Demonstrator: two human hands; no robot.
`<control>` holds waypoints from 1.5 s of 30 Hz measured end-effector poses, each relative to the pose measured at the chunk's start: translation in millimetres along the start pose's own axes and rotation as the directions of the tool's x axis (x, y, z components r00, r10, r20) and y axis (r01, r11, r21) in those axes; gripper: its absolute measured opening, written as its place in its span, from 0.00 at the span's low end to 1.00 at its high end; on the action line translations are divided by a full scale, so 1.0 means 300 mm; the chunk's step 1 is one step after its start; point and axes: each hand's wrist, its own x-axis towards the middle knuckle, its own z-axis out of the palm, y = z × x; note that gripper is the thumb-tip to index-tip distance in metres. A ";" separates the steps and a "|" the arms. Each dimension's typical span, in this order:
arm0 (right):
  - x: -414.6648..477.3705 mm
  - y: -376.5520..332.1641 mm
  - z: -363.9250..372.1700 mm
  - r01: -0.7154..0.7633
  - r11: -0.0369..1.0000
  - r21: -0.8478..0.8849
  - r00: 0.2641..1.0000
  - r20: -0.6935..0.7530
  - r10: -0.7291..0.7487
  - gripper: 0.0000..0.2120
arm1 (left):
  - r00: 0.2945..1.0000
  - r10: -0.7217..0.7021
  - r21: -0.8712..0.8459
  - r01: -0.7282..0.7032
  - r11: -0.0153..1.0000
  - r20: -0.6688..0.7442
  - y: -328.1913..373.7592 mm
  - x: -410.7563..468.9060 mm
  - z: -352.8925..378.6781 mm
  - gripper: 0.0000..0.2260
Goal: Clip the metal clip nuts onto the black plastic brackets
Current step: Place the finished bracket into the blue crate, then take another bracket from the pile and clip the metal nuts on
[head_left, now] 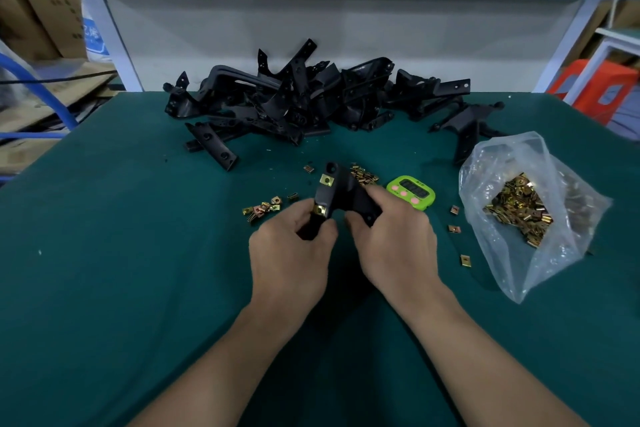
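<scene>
Both hands hold one black plastic bracket [341, 189] above the middle of the green table. My left hand [291, 253] grips its lower end, where a brass clip nut [319, 209] sits on the edge by the fingertips. A second clip nut [326, 179] is clipped on higher up. My right hand [394, 239] grips the bracket's right arm. Loose clip nuts [263, 209] lie left of the hands, with another small heap [363, 175] just behind the bracket.
A big pile of black brackets [311, 100] fills the back of the green table [121, 218]. A clear plastic bag of clip nuts [519, 208] lies at the right. A green timer [411, 191] sits between bag and hands. Single nuts [454, 228] are scattered nearby.
</scene>
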 end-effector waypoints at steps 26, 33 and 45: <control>-0.404 0.186 -0.917 -0.293 0.938 -0.187 0.952 0.031 0.303 0.15 | 0.703 0.267 -0.399 0.027 0.917 0.659 0.539 -0.363 0.348 0.06; -0.957 0.511 -1.269 -0.685 0.658 0.312 0.675 -0.069 0.735 0.24 | 0.204 0.109 -0.199 0.494 0.846 0.973 0.721 -0.868 0.723 0.05; -1.260 0.957 -1.481 -0.514 0.345 0.785 -0.071 -0.440 0.895 0.16 | -0.290 -0.140 0.257 0.421 0.870 0.947 0.776 -1.410 1.024 0.26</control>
